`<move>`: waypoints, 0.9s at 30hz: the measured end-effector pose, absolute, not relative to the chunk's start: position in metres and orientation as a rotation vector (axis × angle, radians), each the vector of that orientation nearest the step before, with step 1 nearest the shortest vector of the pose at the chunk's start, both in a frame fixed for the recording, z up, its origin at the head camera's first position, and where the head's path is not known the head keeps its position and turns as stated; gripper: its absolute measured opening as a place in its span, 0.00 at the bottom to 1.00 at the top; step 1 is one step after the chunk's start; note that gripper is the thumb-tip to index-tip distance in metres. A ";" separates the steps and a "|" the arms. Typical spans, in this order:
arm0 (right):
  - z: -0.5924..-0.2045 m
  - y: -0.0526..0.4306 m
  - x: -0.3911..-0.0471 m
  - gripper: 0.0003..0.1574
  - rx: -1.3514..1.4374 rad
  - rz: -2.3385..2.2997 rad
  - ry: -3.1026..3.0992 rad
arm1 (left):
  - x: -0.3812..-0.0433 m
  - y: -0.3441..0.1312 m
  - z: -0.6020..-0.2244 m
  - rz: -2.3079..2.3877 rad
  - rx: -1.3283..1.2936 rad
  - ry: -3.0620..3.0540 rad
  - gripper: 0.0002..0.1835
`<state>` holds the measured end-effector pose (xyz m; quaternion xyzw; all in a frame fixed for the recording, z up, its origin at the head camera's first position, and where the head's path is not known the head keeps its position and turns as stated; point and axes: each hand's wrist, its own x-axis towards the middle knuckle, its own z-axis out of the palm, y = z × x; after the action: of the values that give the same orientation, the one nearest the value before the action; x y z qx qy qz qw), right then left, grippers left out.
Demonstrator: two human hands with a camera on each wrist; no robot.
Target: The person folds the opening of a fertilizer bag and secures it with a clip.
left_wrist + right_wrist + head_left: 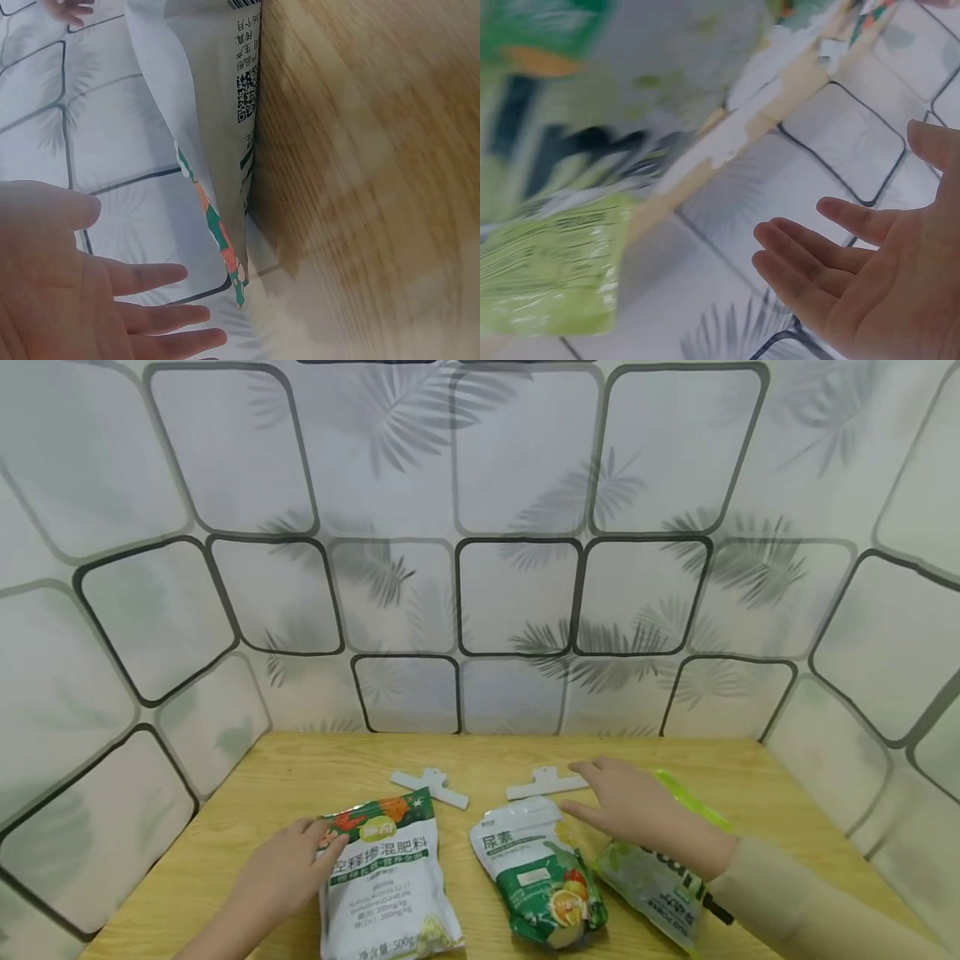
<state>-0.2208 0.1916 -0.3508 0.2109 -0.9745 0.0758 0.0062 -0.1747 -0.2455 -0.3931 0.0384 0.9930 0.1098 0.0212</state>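
In the head view my left hand (288,868) is at the upper left of a white fertilizer bag (386,893) with a green and red top band. The left wrist view shows that hand's fingers extended beside the bag's edge (214,217), with nothing in its grasp. My right hand (626,802) hovers, fingers spread and holding nothing, near a white bar clip (545,783) and over the top of a green-grey bag (652,885). Between the hands lies a white and green pouch (536,868) with fruit pictures. The right wrist view shows the right palm (900,292) empty.
A second white bar clip (430,787) lies behind the fertilizer bag. Everything rests on a wood-grain table (322,760). Pale patterned panels (517,593) with leaf prints and dark outlines close off the back and both sides.
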 end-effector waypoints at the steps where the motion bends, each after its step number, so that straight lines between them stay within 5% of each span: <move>1: -0.350 0.188 -0.222 0.47 0.664 0.244 -3.048 | -0.174 -0.246 -0.393 0.340 0.116 3.074 0.34; 27: -0.346 0.099 -0.237 0.36 0.766 0.306 -3.080 | -0.176 -0.258 -0.394 0.339 0.060 3.010 0.37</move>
<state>-0.2369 0.0991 -0.3458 0.2400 -0.9657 0.0960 -0.0236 -0.1758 -0.2575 -0.3941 0.0197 0.9920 0.1117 0.0561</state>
